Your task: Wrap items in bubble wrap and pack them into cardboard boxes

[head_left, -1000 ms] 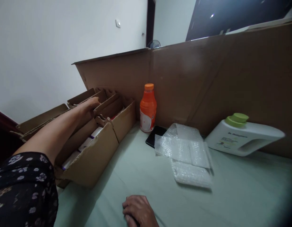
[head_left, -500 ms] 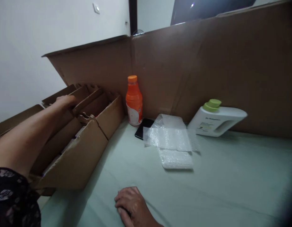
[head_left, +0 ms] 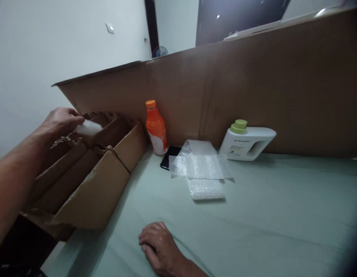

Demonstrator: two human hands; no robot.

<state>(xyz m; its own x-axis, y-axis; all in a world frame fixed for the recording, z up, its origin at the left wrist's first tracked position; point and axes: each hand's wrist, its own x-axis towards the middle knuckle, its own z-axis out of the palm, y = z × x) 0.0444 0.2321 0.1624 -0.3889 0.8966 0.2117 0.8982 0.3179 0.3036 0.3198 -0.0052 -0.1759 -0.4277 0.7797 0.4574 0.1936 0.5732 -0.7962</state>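
Observation:
My left hand (head_left: pixel 60 120) is raised above the open cardboard box (head_left: pixel 94 196) at the left and grips a small white object (head_left: pixel 88 127), blurred by motion. The box has cardboard dividers inside; its contents are hidden from this angle. My right hand (head_left: pixel 159 246) lies palm down on the pale green surface (head_left: pixel 253 223) near the front edge, fingers loosely curled, holding nothing.
An orange bottle (head_left: pixel 156 127) stands by the box, with a black phone (head_left: pixel 169 162) and folded bubble wrap (head_left: pixel 201 171) beside it. A white jug with a green cap (head_left: pixel 247 140) lies further right. A tall cardboard wall (head_left: pixel 253 84) runs along the back.
My left hand has come up out of the box with a small white object in it. The view has shifted right and down; my right hand stays resting.

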